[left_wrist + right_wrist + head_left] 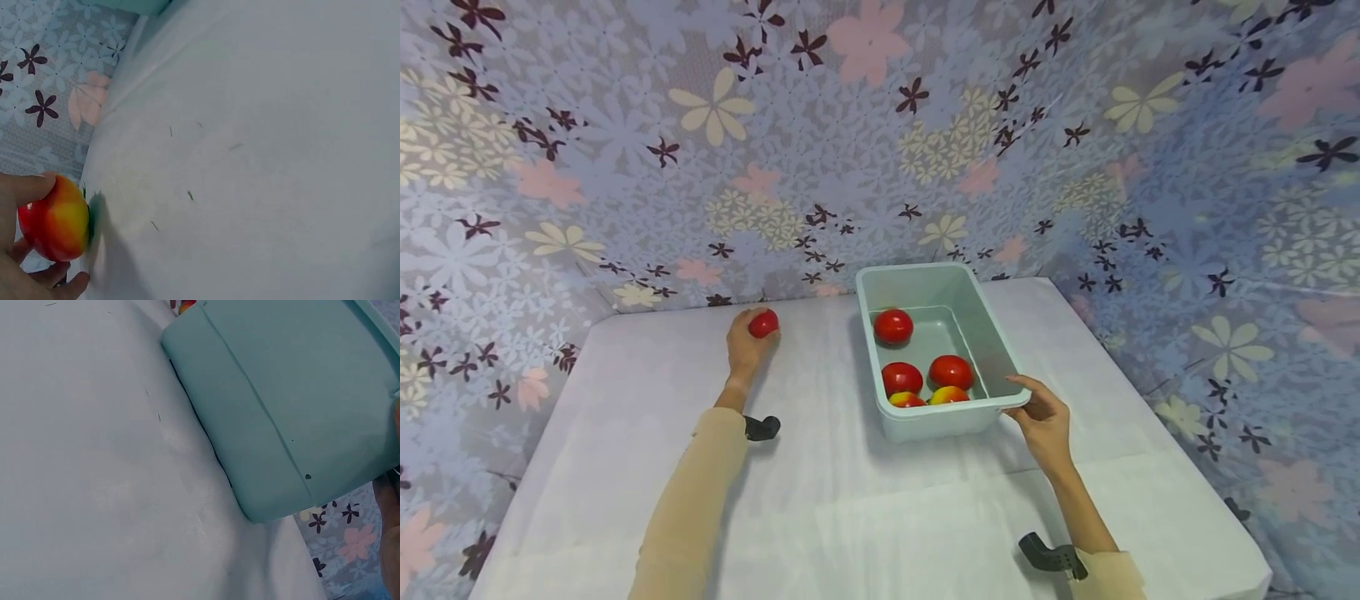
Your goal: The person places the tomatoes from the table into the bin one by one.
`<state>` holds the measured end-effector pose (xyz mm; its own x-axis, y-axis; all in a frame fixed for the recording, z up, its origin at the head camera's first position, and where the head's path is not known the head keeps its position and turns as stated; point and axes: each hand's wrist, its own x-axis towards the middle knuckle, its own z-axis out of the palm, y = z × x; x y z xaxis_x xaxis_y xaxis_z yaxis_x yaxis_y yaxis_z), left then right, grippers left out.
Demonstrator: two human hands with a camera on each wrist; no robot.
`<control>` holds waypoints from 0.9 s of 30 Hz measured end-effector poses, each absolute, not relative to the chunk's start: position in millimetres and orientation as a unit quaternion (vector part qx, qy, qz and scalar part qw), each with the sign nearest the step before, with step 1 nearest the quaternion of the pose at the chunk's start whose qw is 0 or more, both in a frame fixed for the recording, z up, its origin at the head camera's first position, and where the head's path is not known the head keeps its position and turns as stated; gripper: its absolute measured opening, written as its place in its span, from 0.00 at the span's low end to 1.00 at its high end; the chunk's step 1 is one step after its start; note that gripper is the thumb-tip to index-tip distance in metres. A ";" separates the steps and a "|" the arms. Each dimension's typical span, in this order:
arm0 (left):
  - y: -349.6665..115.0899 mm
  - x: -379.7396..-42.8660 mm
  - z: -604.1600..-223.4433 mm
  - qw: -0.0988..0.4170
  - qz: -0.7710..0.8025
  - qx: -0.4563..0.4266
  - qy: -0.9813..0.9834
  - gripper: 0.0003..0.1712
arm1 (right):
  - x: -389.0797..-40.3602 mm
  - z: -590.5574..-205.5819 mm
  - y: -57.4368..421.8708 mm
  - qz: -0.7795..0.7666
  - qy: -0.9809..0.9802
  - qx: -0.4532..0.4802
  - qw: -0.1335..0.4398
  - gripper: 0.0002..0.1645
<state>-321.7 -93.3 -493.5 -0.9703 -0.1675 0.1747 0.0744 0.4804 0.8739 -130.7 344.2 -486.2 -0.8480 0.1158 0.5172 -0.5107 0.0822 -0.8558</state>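
Observation:
Toward the back left of the table, my left hand (745, 346) grips a glossy red fruit (764, 323). The left wrist view shows yellow on the side of that fruit (59, 222) and green at its end near the cloth, with the thumb and fingers around it. My right hand (1045, 421) holds the rim of a pale green plastic bin (940, 425) at its near right corner. Several similar fruits lie inside, among them a red one (893, 327) toward the back and another (951, 372) nearer the front. The right wrist view catches the bin's outer wall (262, 406).
A white cloth (820, 517) covers the table, with a few tiny dark shreds on it. Flowered fabric (820, 150) hangs behind the table and along its sides. Both forearms wear a black wrist mount, the left one (763, 428) near the sleeve cuff.

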 end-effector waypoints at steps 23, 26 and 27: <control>-106.5 -313.8 -504.2 0.112 -0.558 -0.044 -0.821 0.28 | -131.9 -488.4 344.8 0.664 -0.696 0.140 0.235 0.23; -104.6 -306.8 -504.7 0.101 -0.571 -0.069 -0.812 0.27 | -132.2 -488.4 344.3 0.663 -0.698 0.136 0.233 0.23; -103.3 -304.5 -505.1 0.100 -0.573 -0.077 -0.810 0.27 | -132.3 -488.5 344.5 0.663 -0.698 0.137 0.233 0.23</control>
<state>-304.5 -103.3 -505.1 -0.9681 0.0109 0.2504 0.2398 0.3309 0.9127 -132.3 344.5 -488.5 -0.8534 0.1180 0.5077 -0.5009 0.0834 -0.8615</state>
